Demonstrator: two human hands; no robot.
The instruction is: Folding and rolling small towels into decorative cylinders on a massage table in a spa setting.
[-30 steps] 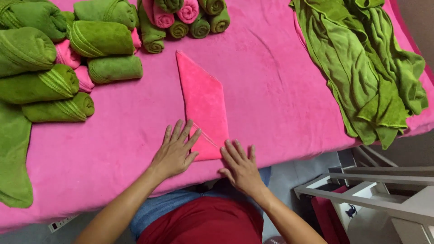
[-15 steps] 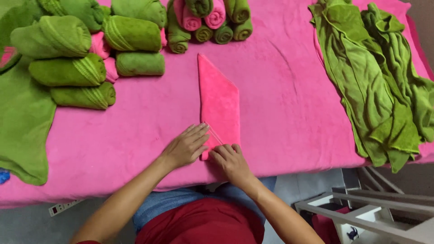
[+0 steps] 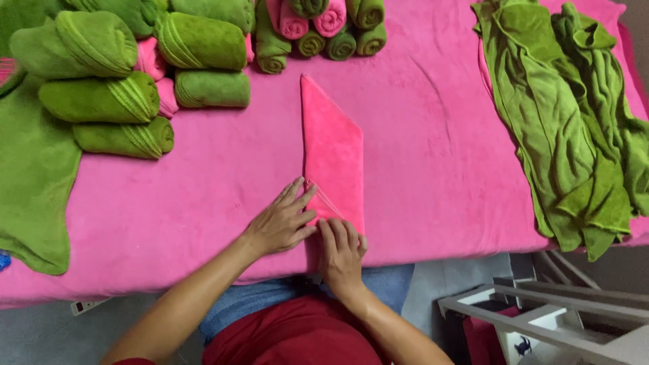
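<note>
A folded pink towel (image 3: 331,145) lies lengthwise on the pink-covered table (image 3: 433,155), its far end coming to a point. My left hand (image 3: 280,220) presses flat on the towel's near left edge with fingers spread. Just to its right, my right hand (image 3: 341,250) curls its fingers over the towel's near end at the table's front edge. The two hands almost touch.
Rolled green towels (image 3: 101,98) are stacked at the far left, with smaller green and pink rolls (image 3: 318,27) at the back centre. Loose green towels (image 3: 568,115) lie heaped on the right, one flat green towel (image 3: 30,176) on the left. A white metal frame (image 3: 541,318) stands lower right.
Both hands have drawn together onto the near end of the pink towel; my right hand's fingers went from spread flat to curled over the edge. The view shifted slightly.
</note>
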